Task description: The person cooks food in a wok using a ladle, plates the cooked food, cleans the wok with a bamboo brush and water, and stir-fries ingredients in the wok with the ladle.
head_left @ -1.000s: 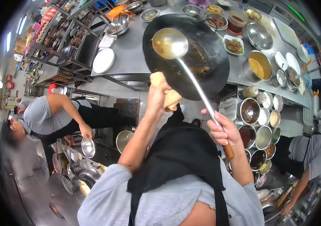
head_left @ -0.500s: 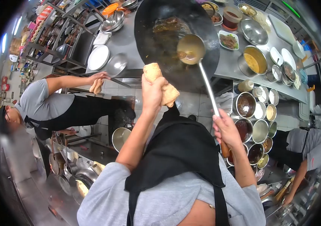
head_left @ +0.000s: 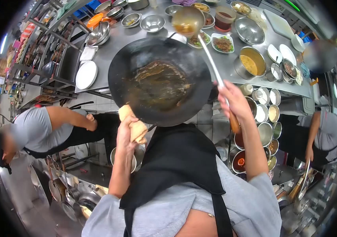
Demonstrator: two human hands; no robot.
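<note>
Cloth (head_left: pixel 138 132), tan and bunched, fills the left hand (head_left: pixel 124 133), whose fingers are curled tightly around it against the near-left edge of a large black wok (head_left: pixel 164 51). The wok spreads ahead of this grip and to its right; its inside is dark and oily, with a streaky brown film across the middle. The right hand (head_left: pixel 235 100) is closed around the wooden end of a long steel ladle (head_left: pixel 211 59). From that grip the shaft runs forward and leftward to a bowl with brownish liquid in it, beyond the wok's far rim; its height over the steel table (head_left: pixel 111 45) cannot be told.

Ahead of the right grip lies a plate of meat and greens (head_left: pixel 220 35), with a pot of yellow liquid (head_left: pixel 254 52) nearer and rightward. Round containers (head_left: pixel 265 132) cluster just right of the same grip. Beyond the left grip, leftward, is a white oval plate (head_left: pixel 86 75). Two co-workers (head_left: pixel 60 126) stand well apart from the grips, one on each side.
</note>
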